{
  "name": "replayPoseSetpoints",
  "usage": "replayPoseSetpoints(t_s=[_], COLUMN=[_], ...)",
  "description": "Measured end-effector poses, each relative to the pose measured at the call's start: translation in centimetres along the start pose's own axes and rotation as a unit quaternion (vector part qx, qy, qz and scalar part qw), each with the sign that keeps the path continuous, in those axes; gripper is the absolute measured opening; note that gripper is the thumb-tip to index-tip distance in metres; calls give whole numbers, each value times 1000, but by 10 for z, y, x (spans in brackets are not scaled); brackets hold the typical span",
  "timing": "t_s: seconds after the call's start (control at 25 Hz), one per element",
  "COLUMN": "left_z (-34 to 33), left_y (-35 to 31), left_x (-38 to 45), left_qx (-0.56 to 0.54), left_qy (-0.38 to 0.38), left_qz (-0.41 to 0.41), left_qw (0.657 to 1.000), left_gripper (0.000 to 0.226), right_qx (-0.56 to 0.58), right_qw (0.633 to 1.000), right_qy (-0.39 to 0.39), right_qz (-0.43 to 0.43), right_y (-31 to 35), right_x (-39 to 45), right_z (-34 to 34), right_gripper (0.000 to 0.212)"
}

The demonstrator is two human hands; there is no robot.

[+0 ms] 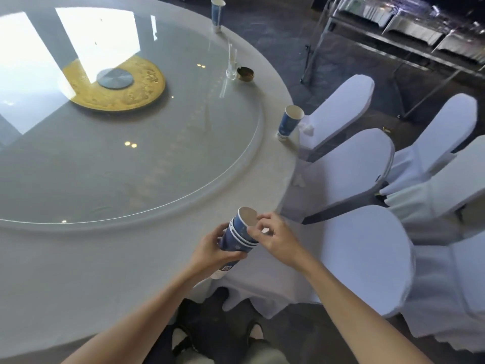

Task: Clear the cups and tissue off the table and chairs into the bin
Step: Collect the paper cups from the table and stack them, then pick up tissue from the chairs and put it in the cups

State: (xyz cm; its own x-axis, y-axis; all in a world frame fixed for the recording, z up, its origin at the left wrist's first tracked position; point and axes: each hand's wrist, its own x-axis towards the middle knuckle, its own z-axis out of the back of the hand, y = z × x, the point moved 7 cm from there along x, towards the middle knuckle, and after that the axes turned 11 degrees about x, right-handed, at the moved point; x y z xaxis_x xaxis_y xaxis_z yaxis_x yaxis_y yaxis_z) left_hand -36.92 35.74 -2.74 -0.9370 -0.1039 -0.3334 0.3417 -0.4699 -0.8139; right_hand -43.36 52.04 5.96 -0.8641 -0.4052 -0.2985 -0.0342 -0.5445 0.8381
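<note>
A stack of nested blue paper cups [240, 233] is tilted over the table's near right edge. My left hand [214, 248] grips the stack around its body. My right hand [274, 236] pinches the rim of the top cup with its fingertips. One blue cup [288, 122] stands upright at the right edge of the round table [78, 271]. Another blue cup [217, 13] stands at the far edge. A crumpled white tissue [307, 128] lies on the seat of a chair beside the right-hand cup. No bin is in view.
A glass turntable [157, 166] with a gold centre disc covers most of the table. A small glass holder [231, 67] and a dark ashtray [245, 74] stand at its far right. Several white-covered chairs [367, 258] crowd the right side. Metal racks [393, 35] stand beyond.
</note>
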Motion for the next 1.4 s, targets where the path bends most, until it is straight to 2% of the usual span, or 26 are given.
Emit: replayPoseSetpoints(t_s=[0.08, 0.2, 0.44, 0.56, 0.68, 0.92, 1.04, 1.16, 1.24, 1.4], left_z=[-20, -57, -147, -185, -209, -254, -270, -285, -299, -329], left_y=[-11, -30, -64, -64, -64, -29, -5, 20, 38, 90], left_x=[4, 9, 9, 8, 17, 92, 129, 155, 173, 203], left_qx=[-7, -23, -15, -28, -42, -42, -47, -50, -49, -51], left_qy=[4, 1, -24, -35, -30, 21, 10, -13, -26, -75], left_qz=[3, 7, 24, 76, 105, 121, 133, 160, 177, 215], left_qw=[1000, 1000, 999, 996, 993, 992, 990, 986, 983, 972], left_gripper=[75, 74, 80, 76, 71, 75, 76, 73, 66, 80], right_qx=[2, 2, -17, -38, -24, -34, -4, 28, -70, -268], right_qw=[1000, 999, 993, 984, 981, 971, 971, 972, 977, 945], right_qy=[-22, -25, 101, 156, 166, 178, 161, 87, 64, 134], right_qz=[0, -26, -59, -80, -93, -157, -175, -215, -189, -128], right_y=[-15, -45, -124, -151, -167, -232, -276, -330, -368, -438], right_x=[-5, -10, -8, 0, 10, 65, 105, 145, 177, 242], right_z=[14, 44, 96, 112, 123, 120, 117, 118, 116, 85], right_gripper=[27, 70, 81, 79, 80, 82, 65, 54, 48, 55])
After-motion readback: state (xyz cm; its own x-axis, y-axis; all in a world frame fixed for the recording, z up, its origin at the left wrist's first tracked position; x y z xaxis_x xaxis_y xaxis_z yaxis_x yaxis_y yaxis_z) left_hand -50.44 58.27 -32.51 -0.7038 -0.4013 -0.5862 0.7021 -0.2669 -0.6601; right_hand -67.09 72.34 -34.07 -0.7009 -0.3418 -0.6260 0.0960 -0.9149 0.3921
